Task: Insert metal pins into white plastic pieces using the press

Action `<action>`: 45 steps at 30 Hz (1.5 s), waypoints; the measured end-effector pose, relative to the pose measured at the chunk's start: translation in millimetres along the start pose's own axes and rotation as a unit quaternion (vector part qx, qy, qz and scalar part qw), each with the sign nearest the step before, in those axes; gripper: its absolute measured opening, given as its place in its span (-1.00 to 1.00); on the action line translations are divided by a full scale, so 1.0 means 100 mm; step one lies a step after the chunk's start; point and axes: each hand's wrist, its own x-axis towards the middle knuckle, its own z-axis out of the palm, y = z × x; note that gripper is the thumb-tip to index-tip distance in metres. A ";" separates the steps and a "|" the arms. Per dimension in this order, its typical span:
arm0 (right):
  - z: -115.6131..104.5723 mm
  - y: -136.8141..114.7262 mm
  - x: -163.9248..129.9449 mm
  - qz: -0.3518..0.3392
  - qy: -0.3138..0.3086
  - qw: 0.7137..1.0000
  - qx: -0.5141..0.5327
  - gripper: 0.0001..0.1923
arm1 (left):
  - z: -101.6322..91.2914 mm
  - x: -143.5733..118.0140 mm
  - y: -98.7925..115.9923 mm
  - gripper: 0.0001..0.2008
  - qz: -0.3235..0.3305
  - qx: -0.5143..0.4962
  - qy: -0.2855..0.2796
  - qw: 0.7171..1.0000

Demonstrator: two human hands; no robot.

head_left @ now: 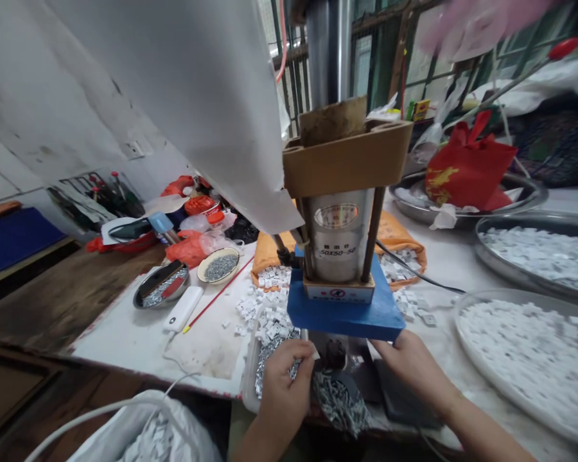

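Note:
A bench press with a metal cylinder (336, 237) and a blue head (341, 314) stands in front of me. Just left of the head, my left hand (289, 378) is closed in a pinch, with a small white plastic piece (314, 351) at its fingertips. It is over a clear plastic box (250, 391) of white pieces and shiny metal parts (264, 362). My right hand (414, 369) reaches in beneath the right side of the blue head; its thumb shows, but most fingers are hidden. Between my hands, a dark frayed cloth (341, 401) hangs at the press base.
A white tray (467, 333) and a metal basin (486, 256) of white pieces stand right. Metal parts fill a bowl (220, 266) and a steel dish (144, 298) at left. A white sack (125, 430) sits below the bench edge. A white sheet (250, 128) hangs beside the press.

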 end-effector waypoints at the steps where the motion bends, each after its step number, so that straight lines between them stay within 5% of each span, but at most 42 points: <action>1: 0.03 -0.09 -0.04 -0.015 -0.001 1.000 0.022 -0.67 | 0.00 0.03 0.00 -0.87 -0.017 -0.006 0.009 1.000; 7: 0.30 -0.39 -0.19 -0.110 0.028 0.987 0.112 -0.75 | 0.06 0.16 0.07 -0.89 -0.062 -0.019 -0.006 0.998; 16: 0.37 -0.30 -0.18 -0.038 0.001 0.970 0.241 -0.73 | 0.29 0.22 -0.04 -0.87 -0.067 -0.009 -0.069 0.995; 21: 0.37 -0.34 -0.18 -0.016 -0.025 0.963 0.269 -0.73 | 0.30 0.23 -0.04 -0.83 0.039 0.055 -0.075 0.995; 25: 0.24 -0.27 -0.25 -0.050 0.022 0.982 0.182 -0.71 | 0.31 0.19 -0.03 -0.77 0.146 0.122 -0.089 0.978; 28: 0.04 -0.07 -0.38 -0.096 0.057 0.993 0.039 -0.72 | 0.33 0.16 -0.03 -0.77 0.163 0.154 -0.099 0.969; 34: -0.12 0.40 -0.80 -0.170 0.025 0.959 -0.226 -0.82 | 0.36 0.14 -0.09 -0.81 0.163 0.157 -0.069 0.972; 40: -0.06 0.42 -0.81 -0.172 0.017 0.959 -0.225 -0.79 | 0.34 0.12 -0.03 -0.85 0.101 0.141 -0.068 0.982; 45: -0.11 0.06 -0.52 -0.157 0.066 0.981 -0.087 -0.76 | 0.26 0.15 0.11 -0.90 0.023 0.071 -0.087 0.993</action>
